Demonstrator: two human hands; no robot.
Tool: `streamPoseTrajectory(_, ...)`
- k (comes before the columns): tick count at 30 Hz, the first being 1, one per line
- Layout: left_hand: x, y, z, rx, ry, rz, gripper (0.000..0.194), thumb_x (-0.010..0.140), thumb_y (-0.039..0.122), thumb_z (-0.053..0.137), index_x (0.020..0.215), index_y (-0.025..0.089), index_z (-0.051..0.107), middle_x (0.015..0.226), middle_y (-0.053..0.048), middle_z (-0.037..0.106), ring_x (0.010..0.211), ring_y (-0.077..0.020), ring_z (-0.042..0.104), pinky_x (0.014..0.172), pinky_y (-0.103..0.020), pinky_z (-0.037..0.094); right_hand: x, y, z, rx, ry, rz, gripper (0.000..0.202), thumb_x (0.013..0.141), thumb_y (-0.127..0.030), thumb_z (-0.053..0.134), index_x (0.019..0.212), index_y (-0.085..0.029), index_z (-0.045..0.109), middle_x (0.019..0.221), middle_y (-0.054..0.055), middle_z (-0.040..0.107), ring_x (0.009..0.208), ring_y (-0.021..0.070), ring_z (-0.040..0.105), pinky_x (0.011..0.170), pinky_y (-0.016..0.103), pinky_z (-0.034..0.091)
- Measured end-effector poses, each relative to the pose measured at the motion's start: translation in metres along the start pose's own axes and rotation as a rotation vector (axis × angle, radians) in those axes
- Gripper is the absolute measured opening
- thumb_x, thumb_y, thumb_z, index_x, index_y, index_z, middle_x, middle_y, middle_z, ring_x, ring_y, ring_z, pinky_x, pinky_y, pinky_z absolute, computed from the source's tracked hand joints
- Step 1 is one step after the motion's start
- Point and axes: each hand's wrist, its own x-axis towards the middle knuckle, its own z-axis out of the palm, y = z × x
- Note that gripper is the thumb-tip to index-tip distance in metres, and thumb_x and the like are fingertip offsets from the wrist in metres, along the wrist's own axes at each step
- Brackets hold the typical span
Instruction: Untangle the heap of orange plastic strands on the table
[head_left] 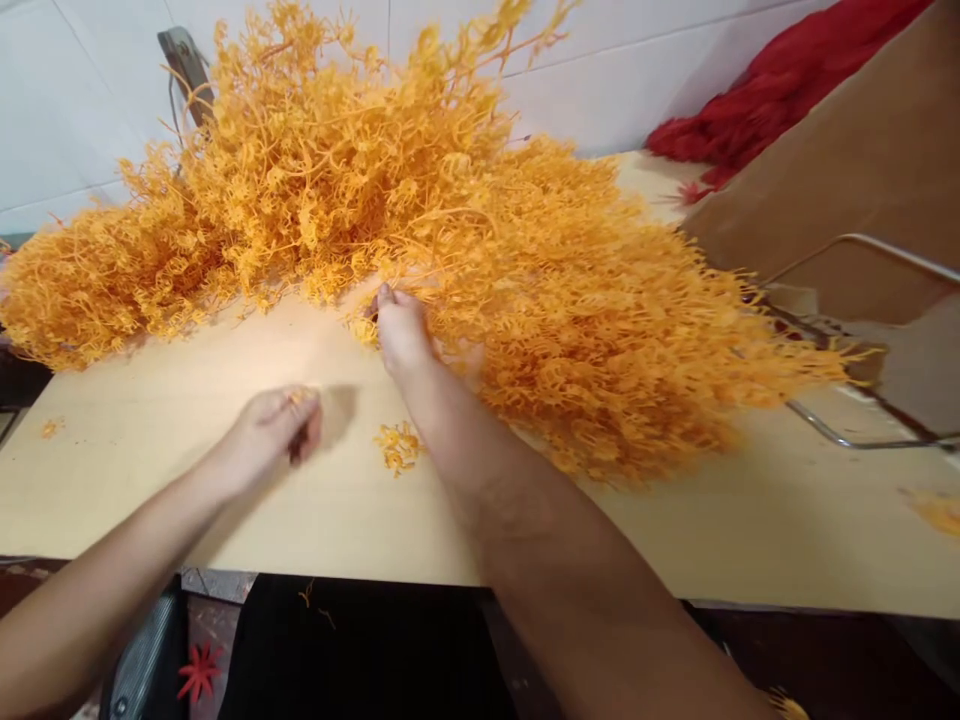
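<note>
Head view: I see orange flowers (pixel 450 225) heaped across the upper middle, long axis left to right, the nearer right hand (pixel 401 328) curled at their front edge, its hold unclear, the left hand (pixel 276 425), lower left, pinching an orange bit (pixel 302 396).

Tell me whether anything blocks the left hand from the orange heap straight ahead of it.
Nothing visible does: between the left hand and the orange heap, only tabletop shows. The right hand is off to the side.

r hand (pixel 403 325) nr orng sprigs (pixel 585 310)
</note>
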Motion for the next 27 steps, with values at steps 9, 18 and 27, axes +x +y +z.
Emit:
streamPoseTrajectory(9, 0.073, 0.009, 0.01, -0.372, 0.1, -0.098, 0.02, 0.075, 0.001, 0.047, 0.088, 0.016, 0.05, 0.058, 0.006, 0.055, 0.041, -0.0037, 0.048, 0.041, -0.015, 0.036, -0.033, -0.019, -0.006, 0.259, -0.174, 0.102, 0.041, 0.095, -0.025, 0.036, 0.057, -0.016, 0.046, 0.054, -0.004, 0.052, 0.048, 0.0043, 0.049, 0.054, 0.017, 0.038)
streamPoseTrajectory(18, 0.092, -0.01, 0.013, -0.506, 0.013, -0.08, 0.028, 0.077, 0.039, 0.063, 0.079, 0.016, 0.048, 0.058, 0.005, 0.051, 0.042, -0.0039, 0.046, 0.041, -0.015, 0.037, -0.036, -0.021, -0.006, 0.419, -0.253, 0.181, 0.038, 0.092, -0.04, 0.039, 0.061, -0.019, 0.043, 0.061, -0.004, 0.054, 0.056, 0.0072, 0.052, 0.058, 0.02, 0.045)
streamPoseTrajectory(27, 0.089, -0.014, 0.017, -0.699, -0.067, 0.024, 0.016, 0.081, 0.027, 0.056, 0.075, 0.016, 0.046, 0.054, 0.006, 0.042, 0.039, -0.0026, 0.036, 0.036, -0.013, 0.02, -0.044, -0.036, -0.007, 0.423, -0.256, 0.178, 0.042, 0.093, -0.039, 0.037, 0.056, -0.019, 0.041, 0.056, -0.003, 0.05, 0.057, 0.008, 0.053, 0.061, 0.022, 0.046)
